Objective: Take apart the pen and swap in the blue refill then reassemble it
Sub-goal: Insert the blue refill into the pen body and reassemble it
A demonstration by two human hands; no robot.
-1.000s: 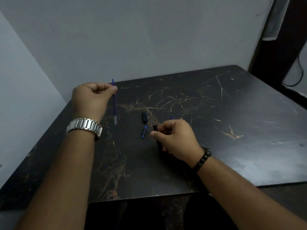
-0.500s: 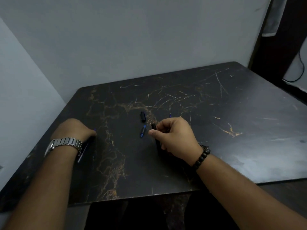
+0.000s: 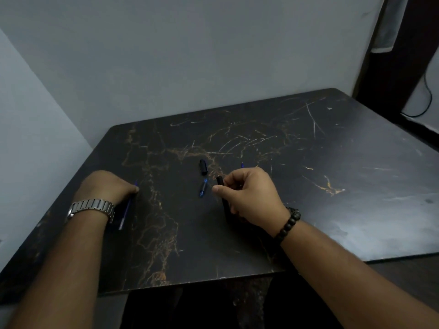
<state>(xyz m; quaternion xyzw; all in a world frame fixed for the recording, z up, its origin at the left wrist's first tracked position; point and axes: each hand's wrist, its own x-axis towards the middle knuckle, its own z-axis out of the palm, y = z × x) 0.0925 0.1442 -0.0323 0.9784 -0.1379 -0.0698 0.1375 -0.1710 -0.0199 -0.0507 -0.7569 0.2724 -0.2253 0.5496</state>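
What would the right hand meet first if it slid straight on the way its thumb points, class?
Probably the small blue pen part lying just left of the right hand on the table, though depth is unclear.

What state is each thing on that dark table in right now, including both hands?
Left hand: down on the table, closed over a blue refill.
Blue refill: lying flat, partly under the left hand.
Right hand: gripping the pen barrel.
Pen barrel: open-ended, empty end up, tilted.
Black cap piece: detached, lying loose.
Small blue tip piece: detached, lying loose.
Table: scratched.
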